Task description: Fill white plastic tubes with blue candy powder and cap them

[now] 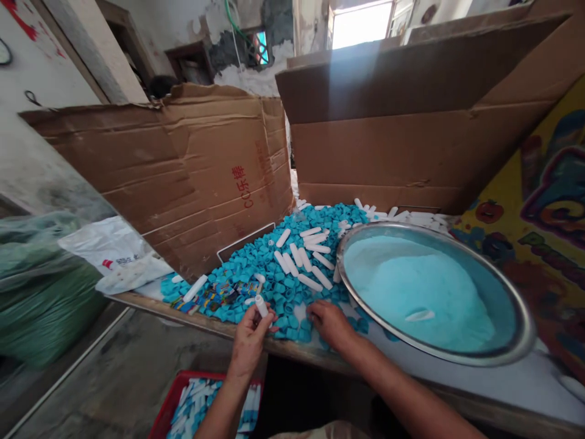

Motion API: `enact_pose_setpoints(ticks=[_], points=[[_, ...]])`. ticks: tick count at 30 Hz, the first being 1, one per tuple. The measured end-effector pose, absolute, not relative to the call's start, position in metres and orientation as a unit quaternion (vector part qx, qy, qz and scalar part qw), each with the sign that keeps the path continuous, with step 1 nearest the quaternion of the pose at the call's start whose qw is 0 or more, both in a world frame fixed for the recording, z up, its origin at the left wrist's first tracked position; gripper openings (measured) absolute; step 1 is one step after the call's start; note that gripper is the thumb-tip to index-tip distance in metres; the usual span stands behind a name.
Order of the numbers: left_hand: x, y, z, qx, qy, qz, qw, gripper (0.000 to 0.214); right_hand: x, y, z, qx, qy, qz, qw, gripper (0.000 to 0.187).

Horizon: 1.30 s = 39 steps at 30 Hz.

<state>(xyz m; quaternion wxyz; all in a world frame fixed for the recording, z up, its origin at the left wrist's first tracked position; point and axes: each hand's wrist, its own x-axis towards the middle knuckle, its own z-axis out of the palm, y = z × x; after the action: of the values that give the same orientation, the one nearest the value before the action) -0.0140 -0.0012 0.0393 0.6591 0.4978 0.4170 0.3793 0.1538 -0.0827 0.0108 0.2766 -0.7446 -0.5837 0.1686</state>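
The left hand (247, 335) grasps 1 white tube (262, 306) in its fingers, neck up, long axis leaning left. Blue caps (282, 321) lie just right of it, toward the right hand (333, 324); whether its curled fingers hold any, I cannot tell.

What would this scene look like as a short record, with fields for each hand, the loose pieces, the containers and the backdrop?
Left hand: holds a white tube, open end up
Right hand: beside the blue caps; grip hidden
Loose pieces: blue caps heaped, more white tubes on top
Metal basin: holds pale blue powder
Red crate: below table level, white-and-blue pieces inside
Backdrop: cardboard panels
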Motion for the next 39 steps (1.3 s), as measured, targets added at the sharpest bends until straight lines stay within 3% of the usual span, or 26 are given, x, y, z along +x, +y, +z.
enact_pose_setpoints(ticks=[5, 12, 15, 18, 22, 25, 28, 32, 35, 39], points=[[-0.019, -0.005, 0.033, 0.489, 0.413, 0.377, 0.669, 0.046, 0.135, -0.046, 0.009, -0.716, -0.607, 0.183, 0.293, 0.028], [-0.024, -0.007, 0.03, 0.486, 0.409, 0.36, 0.683, 0.047, 0.149, -0.049, 0.006, -0.722, -0.539, 0.214, 0.376, 0.022], [-0.022, -0.012, 0.032, 0.508, 0.383, 0.314, 0.705, 0.042, 0.154, -0.068, 0.009, -0.657, -0.451, 0.343, 0.496, 0.013], [-0.015, -0.021, 0.035, 0.528, 0.345, 0.281, 0.723, 0.033, 0.151, -0.088, 0.013, -0.54, -0.324, 0.474, 0.615, 0.02], [-0.007, -0.03, 0.038, 0.548, 0.309, 0.251, 0.736, 0.029, 0.146, -0.1, 0.011, -0.524, -0.28, 0.487, 0.64, 0.024], [-0.009, -0.029, 0.037, 0.549, 0.326, 0.256, 0.725, 0.032, 0.154, -0.103, 0.003, -0.622, -0.326, 0.411, 0.581, 0.017], [-0.017, -0.022, 0.034, 0.531, 0.365, 0.275, 0.713, 0.038, 0.165, -0.104, 0.003, -0.752, -0.43, 0.271, 0.42, 0.014], [-0.023, -0.018, 0.032, 0.525, 0.39, 0.28, 0.702, 0.041, 0.167, -0.085, 0.017, -0.784, -0.552, 0.126, 0.255, 0.019], [-0.022, -0.02, 0.033, 0.527, 0.395, 0.274, 0.701, 0.04, 0.157, -0.057, 0.022, -0.77, -0.606, 0.088, 0.179, 0.023], [-0.022, -0.02, 0.035, 0.529, 0.399, 0.274, 0.697, 0.039, 0.147, -0.037, 0.014, -0.773, -0.614, 0.068, 0.146, 0.021]])
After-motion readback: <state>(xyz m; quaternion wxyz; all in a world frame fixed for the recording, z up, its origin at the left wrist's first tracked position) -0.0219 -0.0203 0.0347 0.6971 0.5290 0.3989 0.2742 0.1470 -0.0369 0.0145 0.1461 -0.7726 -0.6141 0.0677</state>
